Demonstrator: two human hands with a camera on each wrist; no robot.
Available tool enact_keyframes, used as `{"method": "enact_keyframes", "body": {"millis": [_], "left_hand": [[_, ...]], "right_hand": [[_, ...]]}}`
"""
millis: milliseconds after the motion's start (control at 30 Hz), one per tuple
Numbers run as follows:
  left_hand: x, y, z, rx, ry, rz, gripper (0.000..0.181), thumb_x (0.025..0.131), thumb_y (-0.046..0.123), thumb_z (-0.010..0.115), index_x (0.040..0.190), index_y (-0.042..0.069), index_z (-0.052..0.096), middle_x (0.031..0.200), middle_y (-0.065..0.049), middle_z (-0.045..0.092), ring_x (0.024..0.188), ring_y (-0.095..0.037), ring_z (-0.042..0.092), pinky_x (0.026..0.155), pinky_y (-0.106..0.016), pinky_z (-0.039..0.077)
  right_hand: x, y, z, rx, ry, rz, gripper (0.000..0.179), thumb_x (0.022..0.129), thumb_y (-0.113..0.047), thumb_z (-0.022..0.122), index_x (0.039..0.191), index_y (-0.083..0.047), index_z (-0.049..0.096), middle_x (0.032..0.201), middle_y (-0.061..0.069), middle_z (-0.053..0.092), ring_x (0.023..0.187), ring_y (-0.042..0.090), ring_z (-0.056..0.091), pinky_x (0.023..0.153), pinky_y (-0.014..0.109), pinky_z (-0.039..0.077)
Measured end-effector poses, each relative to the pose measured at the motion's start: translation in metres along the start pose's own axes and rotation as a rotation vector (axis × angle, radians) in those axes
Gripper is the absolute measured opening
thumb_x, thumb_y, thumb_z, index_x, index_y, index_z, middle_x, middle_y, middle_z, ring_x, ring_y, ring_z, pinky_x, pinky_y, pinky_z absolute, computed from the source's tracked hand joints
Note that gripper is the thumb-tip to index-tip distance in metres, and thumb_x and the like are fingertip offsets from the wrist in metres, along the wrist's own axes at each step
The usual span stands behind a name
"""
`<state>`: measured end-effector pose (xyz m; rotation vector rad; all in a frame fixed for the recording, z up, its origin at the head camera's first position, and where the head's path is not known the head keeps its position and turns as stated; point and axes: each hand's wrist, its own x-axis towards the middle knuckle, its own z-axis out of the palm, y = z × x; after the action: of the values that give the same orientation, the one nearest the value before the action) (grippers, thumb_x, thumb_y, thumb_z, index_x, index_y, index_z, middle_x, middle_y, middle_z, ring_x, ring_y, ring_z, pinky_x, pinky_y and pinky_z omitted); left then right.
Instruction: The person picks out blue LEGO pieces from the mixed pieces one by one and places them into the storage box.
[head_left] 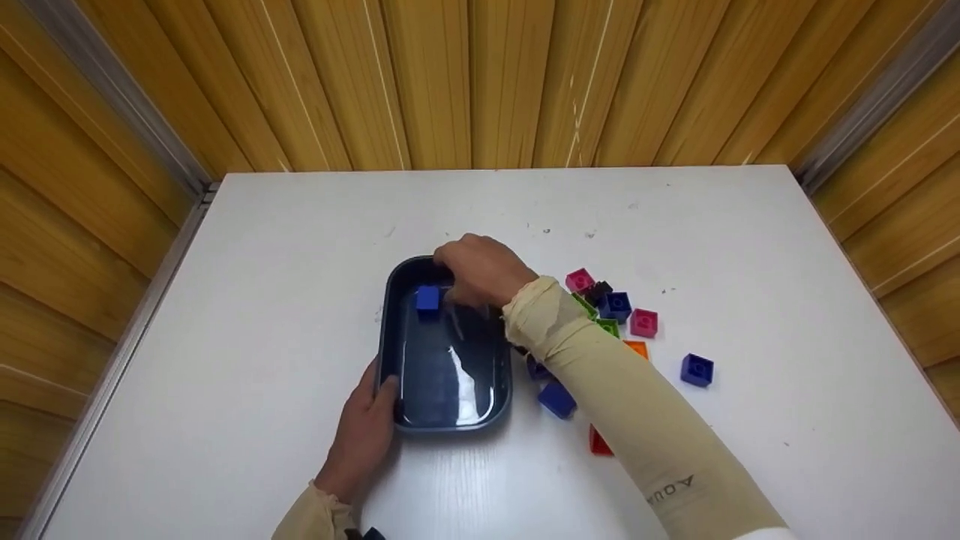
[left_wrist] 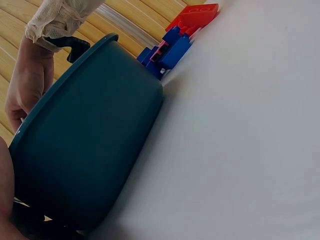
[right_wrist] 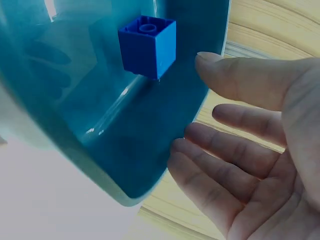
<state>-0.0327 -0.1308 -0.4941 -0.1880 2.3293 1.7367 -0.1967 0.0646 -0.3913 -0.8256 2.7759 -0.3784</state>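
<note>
A dark blue tray (head_left: 448, 360) with rounded corners sits on the white table. My left hand (head_left: 367, 427) grips its left wall, thumb over the rim and fingers outside. One blue toy brick (head_left: 427, 298) lies inside near the far left, its hollow underside visible in the right wrist view. My right hand (head_left: 484, 270) is over the tray's far right corner. In the right wrist view its fingers (right_wrist: 210, 185) are loosely extended beside the rim, with the brick apart from them. Only a sliver of the left hand (left_wrist: 4, 195) shows in the left wrist view.
Right of the tray lie several loose bricks: a pink brick (head_left: 643, 322), a dark blue brick (head_left: 616, 306), a red brick (head_left: 600, 441) and others partly hidden by the right sleeve. Another blue brick (head_left: 697, 370) lies farther right. Wooden panels (head_left: 502, 82) enclose the table.
</note>
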Motion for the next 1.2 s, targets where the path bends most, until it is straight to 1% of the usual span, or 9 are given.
{"method": "enact_keyframes", "body": {"millis": [133,267,367,467,667,833,1000,1100,1200], "left_hand": [[0.004,0.001,0.004,0.016,-0.002,-0.002,0.056,0.112,0.029,0.037,0.165,0.014,0.025,0.166,-0.011,0.033,0.153,-0.029,0.025,0.121,-0.054,0.024],[0.01,0.003,0.01,0.002,-0.014,0.015,0.056,0.112,0.028,0.038,0.165,0.014,0.027,0.165,-0.011,0.034,0.153,-0.028,0.026,0.121,-0.053,0.024],[0.012,0.003,0.014,0.003,-0.03,0.008,0.056,0.112,0.029,0.038,0.165,0.015,0.027,0.165,-0.011,0.034,0.152,-0.028,0.027,0.121,-0.053,0.025],[0.013,0.002,0.016,0.007,-0.039,0.009,0.056,0.112,0.03,0.038,0.165,0.016,0.027,0.165,-0.011,0.034,0.152,-0.027,0.027,0.121,-0.053,0.025],[0.014,0.001,0.019,0.007,-0.035,0.021,0.056,0.112,0.029,0.039,0.165,0.013,0.028,0.164,-0.013,0.036,0.152,-0.029,0.028,0.121,-0.054,0.025],[0.019,0.003,0.024,0.019,-0.063,0.034,0.057,0.112,0.028,0.039,0.165,0.012,0.027,0.164,-0.014,0.036,0.152,-0.03,0.028,0.12,-0.054,0.025],[0.021,0.003,0.028,0.015,-0.091,0.038,0.057,0.112,0.028,0.038,0.165,0.011,0.025,0.165,-0.014,0.034,0.153,-0.031,0.025,0.121,-0.054,0.023],[0.023,0.0,0.026,0.014,-0.096,0.025,0.057,0.112,0.029,0.038,0.165,0.014,0.025,0.166,-0.012,0.032,0.153,-0.03,0.024,0.121,-0.054,0.022],[0.024,-0.008,0.015,0.028,-0.082,-0.003,0.057,0.112,0.031,0.038,0.166,0.015,0.025,0.167,-0.011,0.031,0.154,-0.03,0.023,0.121,-0.054,0.021]], "right_hand": [[-0.006,0.008,-0.006,0.01,0.011,-0.002,0.035,0.082,-0.01,0.082,0.116,-0.006,0.076,0.103,0.01,0.075,0.087,0.021,0.064,0.08,0.04,0.055],[-0.015,0.02,-0.014,0.033,0.017,0.045,0.035,0.084,-0.011,0.08,0.118,-0.006,0.076,0.106,0.011,0.075,0.088,0.022,0.066,0.081,0.041,0.057],[-0.023,0.029,-0.018,0.049,-0.003,0.106,0.041,0.087,-0.013,0.078,0.126,-0.005,0.073,0.115,0.013,0.074,0.096,0.025,0.068,0.088,0.043,0.057],[-0.03,0.037,-0.021,0.051,-0.017,0.155,0.047,0.089,-0.015,0.078,0.134,-0.005,0.068,0.125,0.015,0.071,0.107,0.029,0.066,0.096,0.047,0.055],[-0.041,0.054,-0.026,0.027,-0.005,0.197,0.051,0.088,-0.018,0.082,0.135,-0.004,0.067,0.132,0.016,0.068,0.119,0.034,0.063,0.103,0.051,0.05],[-0.061,0.071,-0.03,0.03,0.011,0.263,0.05,0.089,-0.018,0.082,0.135,-0.006,0.068,0.135,0.016,0.066,0.125,0.036,0.059,0.105,0.052,0.048],[-0.084,0.086,-0.036,0.046,0.019,0.324,0.05,0.09,-0.02,0.08,0.136,-0.007,0.067,0.136,0.016,0.065,0.125,0.037,0.059,0.105,0.054,0.048],[-0.091,0.094,-0.036,0.04,0.014,0.344,0.051,0.091,-0.021,0.08,0.137,-0.006,0.066,0.136,0.016,0.065,0.125,0.036,0.059,0.105,0.054,0.048],[-0.088,0.097,-0.031,0.039,0.0,0.367,0.052,0.091,-0.022,0.081,0.138,-0.007,0.065,0.137,0.016,0.065,0.122,0.035,0.061,0.105,0.053,0.048]]}}
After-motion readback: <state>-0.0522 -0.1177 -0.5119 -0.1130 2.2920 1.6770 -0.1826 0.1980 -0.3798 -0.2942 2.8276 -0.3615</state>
